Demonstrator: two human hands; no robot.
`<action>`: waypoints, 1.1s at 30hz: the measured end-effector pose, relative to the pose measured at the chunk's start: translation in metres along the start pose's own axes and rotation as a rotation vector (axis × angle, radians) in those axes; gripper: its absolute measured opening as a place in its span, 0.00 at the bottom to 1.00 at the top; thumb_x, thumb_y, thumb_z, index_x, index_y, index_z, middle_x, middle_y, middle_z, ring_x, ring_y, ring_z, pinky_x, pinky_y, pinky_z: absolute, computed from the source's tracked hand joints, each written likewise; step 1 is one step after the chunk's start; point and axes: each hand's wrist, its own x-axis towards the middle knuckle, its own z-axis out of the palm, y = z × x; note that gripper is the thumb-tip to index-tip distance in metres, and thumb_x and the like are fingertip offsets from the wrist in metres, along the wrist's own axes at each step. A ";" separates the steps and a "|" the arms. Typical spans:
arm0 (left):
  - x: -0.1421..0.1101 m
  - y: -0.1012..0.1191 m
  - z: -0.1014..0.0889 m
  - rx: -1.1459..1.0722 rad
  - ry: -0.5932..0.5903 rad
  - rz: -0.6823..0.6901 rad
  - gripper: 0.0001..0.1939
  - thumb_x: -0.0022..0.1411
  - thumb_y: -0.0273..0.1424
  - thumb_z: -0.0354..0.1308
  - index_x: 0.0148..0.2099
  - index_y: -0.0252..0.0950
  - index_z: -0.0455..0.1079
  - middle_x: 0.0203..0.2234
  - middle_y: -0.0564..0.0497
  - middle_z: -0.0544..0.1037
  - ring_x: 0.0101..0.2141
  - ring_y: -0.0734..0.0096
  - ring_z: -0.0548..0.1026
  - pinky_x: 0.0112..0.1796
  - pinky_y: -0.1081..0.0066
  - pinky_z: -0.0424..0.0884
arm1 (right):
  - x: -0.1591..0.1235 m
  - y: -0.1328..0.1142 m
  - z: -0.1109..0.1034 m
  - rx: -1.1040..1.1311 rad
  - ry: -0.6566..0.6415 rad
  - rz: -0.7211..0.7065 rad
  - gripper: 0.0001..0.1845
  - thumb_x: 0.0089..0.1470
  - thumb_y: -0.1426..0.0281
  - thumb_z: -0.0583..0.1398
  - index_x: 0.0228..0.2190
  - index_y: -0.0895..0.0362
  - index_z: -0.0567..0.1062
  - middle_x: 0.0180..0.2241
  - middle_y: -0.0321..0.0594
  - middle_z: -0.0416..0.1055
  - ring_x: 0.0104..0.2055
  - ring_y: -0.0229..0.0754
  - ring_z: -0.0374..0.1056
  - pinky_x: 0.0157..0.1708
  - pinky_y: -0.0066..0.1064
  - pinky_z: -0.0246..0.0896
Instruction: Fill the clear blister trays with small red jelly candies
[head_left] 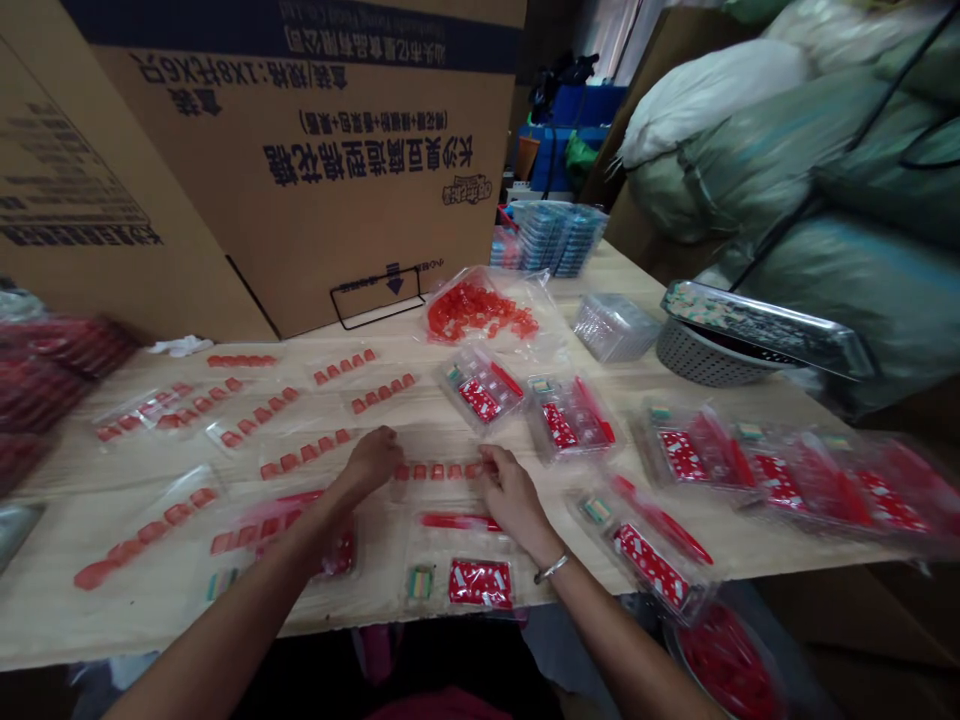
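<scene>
My left hand (373, 460) and my right hand (510, 492) rest on the wooden table (420, 410), one at each end of a clear strip holding a row of small red pieces (439, 470). Both hands have curled fingers pinching the strip's ends. Just below lies an open clear plastic tray (457, 560) with a red pen, a red patterned card and a small striped eraser. My right wrist wears a thin bracelet.
Several more strips of red pieces (247, 415) lie to the left. Filled trays (570, 420) spread to the right, a bag of loose red pieces (480, 310) behind. A large cardboard box (315, 150), a grey basket (705, 350) and stuffed sacks (810, 150) stand around.
</scene>
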 end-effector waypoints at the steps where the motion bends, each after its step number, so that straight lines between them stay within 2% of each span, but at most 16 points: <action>1: -0.001 -0.001 -0.002 -0.059 -0.004 -0.033 0.16 0.64 0.36 0.55 0.52 0.34 0.66 0.46 0.45 0.72 0.41 0.65 0.74 0.40 0.60 0.74 | 0.002 0.000 0.002 0.021 0.002 0.006 0.17 0.50 0.72 0.53 0.43 0.59 0.70 0.41 0.48 0.69 0.43 0.47 0.67 0.47 0.45 0.63; 4: -0.005 0.001 -0.012 -0.237 0.004 -0.096 0.13 0.63 0.31 0.54 0.49 0.30 0.66 0.32 0.50 0.74 0.29 0.71 0.74 0.31 0.67 0.73 | 0.004 0.000 0.004 0.105 -0.002 0.020 0.16 0.49 0.72 0.53 0.42 0.58 0.69 0.40 0.45 0.70 0.41 0.44 0.69 0.43 0.39 0.66; 7: -0.020 0.009 -0.021 -0.393 0.055 -0.044 0.15 0.57 0.26 0.54 0.47 0.29 0.66 0.21 0.57 0.68 0.20 0.76 0.70 0.27 0.73 0.69 | -0.004 -0.003 -0.003 0.237 0.007 0.025 0.24 0.49 0.71 0.55 0.50 0.56 0.63 0.42 0.42 0.69 0.35 0.39 0.70 0.36 0.32 0.68; 9: -0.039 0.014 -0.021 -0.472 0.075 0.019 0.16 0.53 0.27 0.55 0.46 0.32 0.67 0.22 0.58 0.68 0.22 0.75 0.71 0.28 0.73 0.69 | -0.015 -0.005 -0.013 0.341 0.037 0.015 0.29 0.48 0.70 0.57 0.53 0.55 0.60 0.44 0.42 0.68 0.35 0.37 0.70 0.35 0.31 0.68; 10: -0.050 0.015 -0.019 -0.503 0.087 0.077 0.14 0.52 0.27 0.56 0.43 0.33 0.68 0.23 0.57 0.69 0.24 0.74 0.72 0.29 0.73 0.69 | -0.023 -0.005 -0.019 0.365 0.049 -0.003 0.28 0.49 0.70 0.57 0.52 0.55 0.61 0.43 0.42 0.69 0.35 0.38 0.71 0.35 0.31 0.68; 12: -0.077 0.014 -0.010 -0.509 0.116 0.260 0.07 0.54 0.29 0.55 0.37 0.35 0.68 0.25 0.53 0.71 0.29 0.71 0.72 0.32 0.71 0.69 | -0.040 -0.004 -0.033 0.306 0.055 -0.081 0.18 0.52 0.70 0.56 0.46 0.55 0.68 0.39 0.41 0.71 0.37 0.40 0.70 0.37 0.32 0.68; 13: -0.090 0.011 -0.005 -0.473 0.125 0.383 0.04 0.56 0.29 0.53 0.34 0.36 0.68 0.27 0.51 0.72 0.31 0.70 0.73 0.34 0.70 0.70 | -0.049 -0.002 -0.041 0.238 0.037 -0.141 0.12 0.54 0.70 0.55 0.42 0.55 0.70 0.36 0.40 0.71 0.38 0.41 0.70 0.39 0.33 0.68; 14: -0.104 0.007 -0.001 -0.405 0.114 0.512 0.05 0.59 0.28 0.51 0.33 0.36 0.68 0.28 0.49 0.73 0.33 0.68 0.73 0.35 0.69 0.70 | -0.058 0.000 -0.048 0.161 -0.006 -0.211 0.09 0.55 0.72 0.54 0.39 0.54 0.72 0.35 0.41 0.71 0.39 0.41 0.70 0.40 0.34 0.67; 15: -0.116 0.002 0.003 -0.310 0.081 0.629 0.08 0.61 0.26 0.48 0.34 0.37 0.68 0.31 0.48 0.74 0.36 0.67 0.73 0.37 0.68 0.71 | -0.068 0.001 -0.055 0.082 -0.072 -0.285 0.10 0.56 0.74 0.53 0.38 0.54 0.73 0.36 0.41 0.72 0.41 0.42 0.70 0.41 0.34 0.67; 18: -0.145 -0.011 0.008 0.016 -0.087 0.847 0.17 0.58 0.21 0.46 0.47 0.39 0.67 0.47 0.43 0.73 0.49 0.62 0.70 0.47 0.62 0.69 | -0.091 0.001 -0.073 -0.138 -0.324 -0.447 0.24 0.54 0.80 0.49 0.48 0.51 0.70 0.48 0.44 0.69 0.52 0.43 0.65 0.50 0.37 0.64; 21: -0.155 -0.017 0.008 0.241 -0.152 0.915 0.25 0.56 0.26 0.52 0.57 0.37 0.60 0.58 0.39 0.65 0.59 0.54 0.60 0.57 0.50 0.59 | -0.100 -0.010 -0.081 -0.328 -0.460 -0.426 0.36 0.47 0.82 0.52 0.58 0.50 0.61 0.60 0.44 0.57 0.63 0.47 0.52 0.59 0.45 0.54; 23: -0.154 -0.017 0.011 0.346 -0.124 0.944 0.26 0.58 0.30 0.53 0.59 0.36 0.58 0.60 0.39 0.62 0.61 0.51 0.56 0.58 0.48 0.56 | -0.097 -0.019 -0.079 -0.401 -0.510 -0.388 0.38 0.45 0.78 0.57 0.59 0.50 0.59 0.64 0.44 0.49 0.66 0.52 0.44 0.62 0.51 0.46; 25: -0.150 -0.018 0.017 0.441 -0.088 0.959 0.23 0.61 0.30 0.52 0.59 0.36 0.59 0.60 0.40 0.62 0.62 0.52 0.55 0.58 0.49 0.57 | -0.089 -0.026 -0.072 -0.429 -0.554 -0.372 0.36 0.42 0.72 0.62 0.55 0.52 0.64 0.65 0.46 0.46 0.66 0.56 0.40 0.62 0.55 0.40; 27: -0.146 -0.019 0.027 0.509 -0.049 0.965 0.20 0.63 0.29 0.51 0.58 0.35 0.61 0.59 0.39 0.65 0.61 0.53 0.58 0.55 0.53 0.61 | -0.080 -0.028 -0.061 -0.438 -0.563 -0.357 0.33 0.38 0.68 0.66 0.49 0.56 0.68 0.64 0.49 0.49 0.66 0.57 0.42 0.62 0.55 0.41; 30: -0.144 -0.023 0.042 0.544 0.009 0.982 0.19 0.64 0.29 0.52 0.56 0.33 0.62 0.55 0.38 0.69 0.57 0.53 0.64 0.51 0.57 0.66 | -0.072 -0.023 -0.048 -0.445 -0.540 -0.343 0.33 0.33 0.66 0.69 0.44 0.58 0.67 0.61 0.53 0.53 0.64 0.56 0.46 0.61 0.51 0.45; 33: -0.151 -0.026 0.041 0.518 0.044 0.992 0.21 0.62 0.32 0.54 0.57 0.35 0.62 0.55 0.40 0.70 0.57 0.55 0.64 0.53 0.56 0.64 | -0.073 -0.013 -0.043 -0.439 -0.534 -0.357 0.33 0.33 0.67 0.68 0.43 0.58 0.65 0.63 0.54 0.48 0.65 0.57 0.42 0.61 0.50 0.45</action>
